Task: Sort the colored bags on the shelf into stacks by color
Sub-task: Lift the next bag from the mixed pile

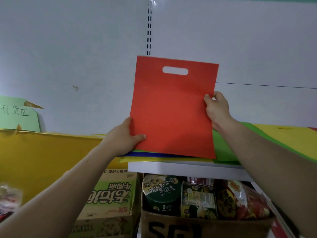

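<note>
Left hand [126, 135] and right hand [217, 107] pinch flat, matte red bag [171, 109] (oval handle slot); upright.

Both bare arms reach forward and up. The left hand [124, 137] pinches, thumb lying flat in front and fingers hidden behind. The right hand [217, 109], higher, grips with thumb forward and fingers curled.

Single head view, close, facing forward toward shelf [188, 167] and white back panel [68, 48].
</note>
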